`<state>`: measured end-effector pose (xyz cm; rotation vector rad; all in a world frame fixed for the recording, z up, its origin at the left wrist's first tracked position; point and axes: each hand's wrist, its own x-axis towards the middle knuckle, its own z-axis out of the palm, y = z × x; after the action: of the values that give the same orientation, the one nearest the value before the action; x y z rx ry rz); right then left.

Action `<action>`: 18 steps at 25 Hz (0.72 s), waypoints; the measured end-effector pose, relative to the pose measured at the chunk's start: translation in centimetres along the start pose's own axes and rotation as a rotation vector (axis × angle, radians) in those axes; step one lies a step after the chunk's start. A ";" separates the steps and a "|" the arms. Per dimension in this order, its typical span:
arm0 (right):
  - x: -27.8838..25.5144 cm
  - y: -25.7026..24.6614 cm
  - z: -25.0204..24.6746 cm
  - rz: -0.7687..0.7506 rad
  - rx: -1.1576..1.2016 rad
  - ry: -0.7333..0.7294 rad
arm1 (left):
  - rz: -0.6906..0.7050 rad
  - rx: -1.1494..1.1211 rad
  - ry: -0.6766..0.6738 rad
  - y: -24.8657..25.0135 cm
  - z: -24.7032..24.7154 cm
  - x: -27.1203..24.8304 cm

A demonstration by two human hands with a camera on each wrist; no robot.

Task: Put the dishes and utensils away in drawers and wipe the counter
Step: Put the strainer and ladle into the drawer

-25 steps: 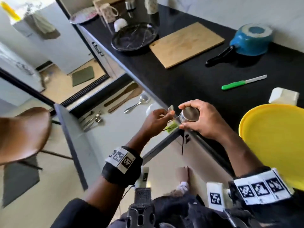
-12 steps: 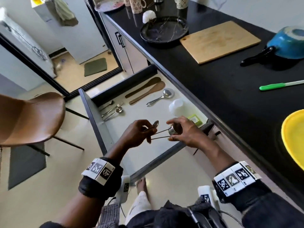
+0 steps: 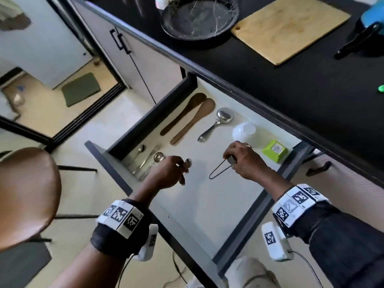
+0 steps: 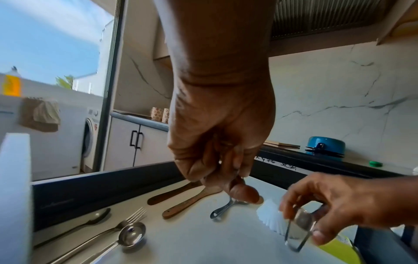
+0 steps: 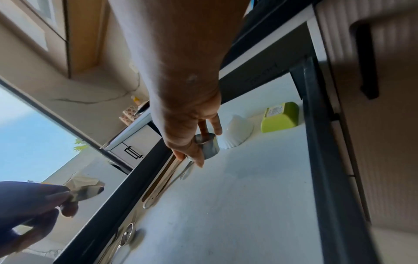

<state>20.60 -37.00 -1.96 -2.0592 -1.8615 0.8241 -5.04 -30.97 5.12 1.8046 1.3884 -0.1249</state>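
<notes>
Drawer (image 3: 207, 204) cutlery (white cup (image 3: 244, 130) nearby)

steel wire-handled cup (image 3: 230, 160), small spoon (image 3: 188, 162), above drawer (image 3: 207, 196)

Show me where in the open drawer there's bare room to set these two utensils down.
The widest bare patch is the drawer floor toward its front edge, nearer the person than both hands. A narrower gap lies between the ladle and the left hand. It is crowded at the left wall, with the fork and spoons, and around the green box.
</notes>
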 end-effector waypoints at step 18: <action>9.4 -4.8 5.4 0.092 0.090 0.250 | -0.029 0.024 -0.201 0.8 -7.8 17.3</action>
<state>13.91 -28.11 -6.05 -2.0961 -1.5798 0.6251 -0.81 -12.81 1.37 1.7401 1.2746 -0.3303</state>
